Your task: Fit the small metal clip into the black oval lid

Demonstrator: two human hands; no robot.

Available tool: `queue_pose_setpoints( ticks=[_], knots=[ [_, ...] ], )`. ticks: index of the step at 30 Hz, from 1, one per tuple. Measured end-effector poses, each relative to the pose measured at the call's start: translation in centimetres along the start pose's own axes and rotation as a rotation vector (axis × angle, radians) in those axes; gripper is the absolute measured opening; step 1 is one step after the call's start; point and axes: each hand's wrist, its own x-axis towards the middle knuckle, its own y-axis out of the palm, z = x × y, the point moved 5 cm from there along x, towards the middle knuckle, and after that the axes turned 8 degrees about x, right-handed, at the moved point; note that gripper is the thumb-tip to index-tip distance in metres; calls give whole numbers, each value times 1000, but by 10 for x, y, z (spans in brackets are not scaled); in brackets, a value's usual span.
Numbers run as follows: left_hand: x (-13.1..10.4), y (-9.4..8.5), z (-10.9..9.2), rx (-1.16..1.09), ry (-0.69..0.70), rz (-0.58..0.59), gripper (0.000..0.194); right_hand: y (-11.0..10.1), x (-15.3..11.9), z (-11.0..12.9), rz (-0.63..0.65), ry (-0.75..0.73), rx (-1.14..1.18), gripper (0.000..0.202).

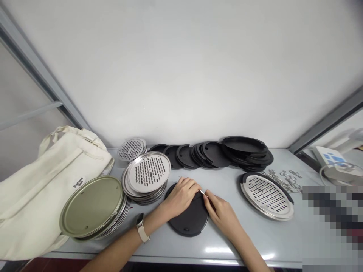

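Note:
A black round plate (193, 217) lies on the table in front of me, its upper part covered by my hands. My left hand (183, 196) rests over its top edge with the fingers curled together, the fingertips at a small metal wire piece (202, 192). At the plate's right edge, my right hand (221, 211) is closed in a pinch on the other end of that wire piece. How the wire sits against the plate is hidden by the fingers. A watch (141, 226) is strapped round the left wrist.
Left of the plate stand stacked metal grater discs (149, 173) and a pile topped by an olive-green disc (92, 206), beside a cream bag (51, 189). Black plates (217, 155) line the wall. At right lie a grater disc with black rim (268, 194) and loose wire hooks (286, 181).

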Motion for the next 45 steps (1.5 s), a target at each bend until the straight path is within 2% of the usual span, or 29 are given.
queue_pose_setpoints(
  ticks=[5, 19, 30, 37, 45],
  knots=[
    [0, 1, 1, -12, 1, 13, 17, 3, -1, -5, 2, 58, 31, 16],
    [-1, -1, 2, -18, -41, -1, 31, 4, -2, -5, -9, -20, -13, 21],
    [1, -12, -5, -17, -112, -45, 24, 3, -3, -7, -61, -63, 4, 20],
    [-1, -5, -2, 17, -150, 3, 24, 6, -3, -7, -12, -50, 15, 20],
    [-1, -1, -1, 33, -161, 28, 15, 6, -3, -6, 8, -61, 7, 21]
  ],
)
